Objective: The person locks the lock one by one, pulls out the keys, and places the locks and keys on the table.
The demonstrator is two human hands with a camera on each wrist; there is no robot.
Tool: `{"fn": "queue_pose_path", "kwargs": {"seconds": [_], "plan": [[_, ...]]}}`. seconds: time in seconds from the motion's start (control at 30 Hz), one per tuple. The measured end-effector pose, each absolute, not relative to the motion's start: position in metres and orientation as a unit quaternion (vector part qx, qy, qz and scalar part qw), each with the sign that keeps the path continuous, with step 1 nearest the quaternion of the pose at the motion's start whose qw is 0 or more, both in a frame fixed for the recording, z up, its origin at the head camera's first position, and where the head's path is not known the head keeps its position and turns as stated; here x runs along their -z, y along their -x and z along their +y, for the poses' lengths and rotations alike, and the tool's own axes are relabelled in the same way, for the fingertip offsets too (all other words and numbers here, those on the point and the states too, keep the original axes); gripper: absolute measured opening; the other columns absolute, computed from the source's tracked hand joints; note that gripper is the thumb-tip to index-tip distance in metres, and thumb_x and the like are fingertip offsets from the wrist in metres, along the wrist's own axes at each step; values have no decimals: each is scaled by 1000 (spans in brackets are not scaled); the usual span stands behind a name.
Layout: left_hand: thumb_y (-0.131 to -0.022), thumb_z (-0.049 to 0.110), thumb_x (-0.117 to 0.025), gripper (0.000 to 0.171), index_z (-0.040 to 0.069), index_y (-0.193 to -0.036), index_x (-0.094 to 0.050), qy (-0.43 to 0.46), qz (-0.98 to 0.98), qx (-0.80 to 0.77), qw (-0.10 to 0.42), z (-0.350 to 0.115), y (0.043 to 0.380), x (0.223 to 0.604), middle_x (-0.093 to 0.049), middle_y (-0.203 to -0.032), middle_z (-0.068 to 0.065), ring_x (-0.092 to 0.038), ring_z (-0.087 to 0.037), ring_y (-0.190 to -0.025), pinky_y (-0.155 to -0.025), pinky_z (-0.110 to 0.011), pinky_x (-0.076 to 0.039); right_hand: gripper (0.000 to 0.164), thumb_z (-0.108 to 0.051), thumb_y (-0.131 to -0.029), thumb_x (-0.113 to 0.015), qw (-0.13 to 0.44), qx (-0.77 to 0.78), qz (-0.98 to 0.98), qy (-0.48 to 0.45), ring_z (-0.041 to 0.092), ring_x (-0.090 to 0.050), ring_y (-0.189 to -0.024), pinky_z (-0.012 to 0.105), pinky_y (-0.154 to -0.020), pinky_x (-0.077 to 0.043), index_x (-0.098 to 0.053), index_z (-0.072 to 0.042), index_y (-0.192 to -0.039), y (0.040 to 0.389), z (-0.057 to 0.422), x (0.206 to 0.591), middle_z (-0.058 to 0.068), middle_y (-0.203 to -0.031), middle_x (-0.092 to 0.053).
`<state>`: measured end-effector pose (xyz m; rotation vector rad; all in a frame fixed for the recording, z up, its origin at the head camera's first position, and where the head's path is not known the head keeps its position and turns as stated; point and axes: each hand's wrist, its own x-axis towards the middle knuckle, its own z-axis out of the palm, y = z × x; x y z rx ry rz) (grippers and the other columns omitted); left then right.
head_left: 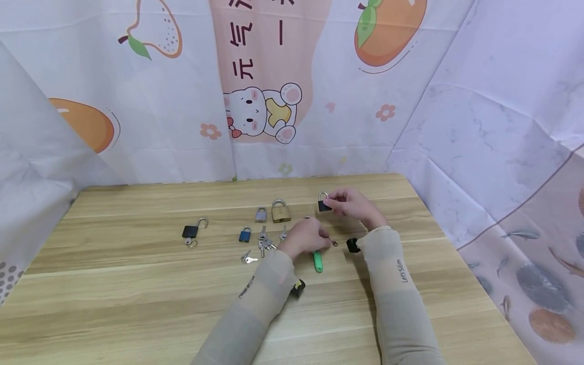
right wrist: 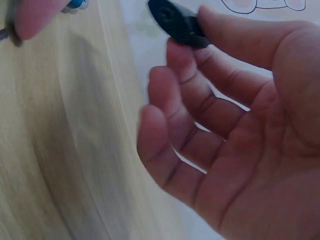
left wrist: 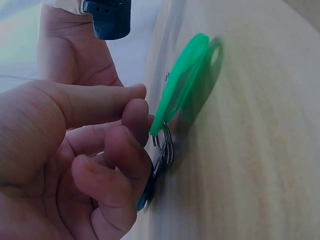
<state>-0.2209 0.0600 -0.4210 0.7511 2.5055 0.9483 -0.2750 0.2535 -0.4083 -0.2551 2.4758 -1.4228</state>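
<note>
Your right hand (head_left: 353, 205) pinches a small black padlock (head_left: 324, 204) at its fingertips, just beyond your left hand (head_left: 305, 237), which grips a key (head_left: 332, 242) with a green tag (head_left: 317, 261) trailing beneath. The pinch looks light: the padlock could twist or slip if the key arrives at an angle.

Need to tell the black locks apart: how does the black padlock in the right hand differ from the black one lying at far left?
The held black padlock has its shackle closed; the far-left black padlock has its shackle swung open. The held one is pinched off the table by the right hand; the left one lies flat, untouched, with a ring beside it. Both have black bodies and silver shackles.
</note>
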Motion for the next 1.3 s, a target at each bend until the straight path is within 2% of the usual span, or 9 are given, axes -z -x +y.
{"fn": "queue_pose_path", "kwargs": {"seconds": [0.17,0.37,0.5,0.63,0.73,0.8,1.03,1.2,1.3], "plan": [[-95,20,-72,13,9,-95,-78,-275,884,-338,170,60,222,423,-63,-72,5,-51,-9,-62,-61,-24,-40,28,-28,-100,-66,176,454,868,95,27,-57,-80,33,-69,-47,-71,-3,-110,275,254,410,13,-92,-66],[-92,12,-74,25,-2,-113,-73,-198,871,-422,155,60,226,423,-74,-88,-6,-61,-10,-56,-57,-22,-49,25,-26,-102,-64,204,423,877,104,22,-57,-78,31,-71,-47,-72,-3,-106,275,255,413,12,-87,-67],[-87,8,-78,15,-1,-99,-72,-176,868,-445,135,61,229,423,-72,-80,-2,-59,-9,-57,-57,-20,-48,24,-25,-102,-64,213,420,877,99,21,-56,-73,31,-69,-45,-72,-2,-103,273,256,413,11,-81,-64],[-84,7,-80,15,2,-84,-66,-173,866,-449,135,62,229,422,-51,-63,4,-46,-9,-56,-51,-22,-36,25,-22,-103,-63,223,418,875,101,20,-53,-70,30,-65,-44,-70,2,-101,272,257,412,10,-78,-63],[-83,0,-78,14,-2,-89,-65,-173,850,-475,150,63,228,422,-44,-64,5,-44,-10,-58,-52,-22,-35,25,-20,-103,-61,239,418,870,103,18,-52,-68,28,-61,-43,-69,3,-103,272,259,413,9,-77,-60],[-83,-4,-76,16,-6,-94,-65,-174,840,-489,159,63,227,422,-45,-66,5,-46,-10,-60,-54,-21,-38,23,-18,-104,-60,251,419,867,99,17,-51,-67,27,-59,-43,-68,3,-104,272,259,414,8,-76,-59],[-85,-2,-77,18,-6,-99,-66,-179,834,-494,169,64,227,423,-58,-80,-4,-52,-15,-71,-64,-24,-43,19,-14,-103,-60,260,413,869,81,16,-52,-67,25,-58,-44,-71,2,-105,272,259,413,5,-75,-59],[-88,2,-76,17,-4,-100,-66,-173,833,-491,186,64,226,423,-51,-75,-1,-49,-12,-61,-56,-23,-41,18,-14,-100,-64,247,397,881,75,14,-54,-67,26,-60,-46,-73,1,-105,271,259,413,4,-76,-62],[-90,0,-73,17,-4,-105,-66,-174,825,-499,199,62,226,422,-58,-80,-5,-50,-12,-58,-53,-23,-43,19,-14,-99,-65,243,392,885,66,14,-54,-67,26,-60,-46,-74,1,-108,270,259,413,4,-77,-63]]}}
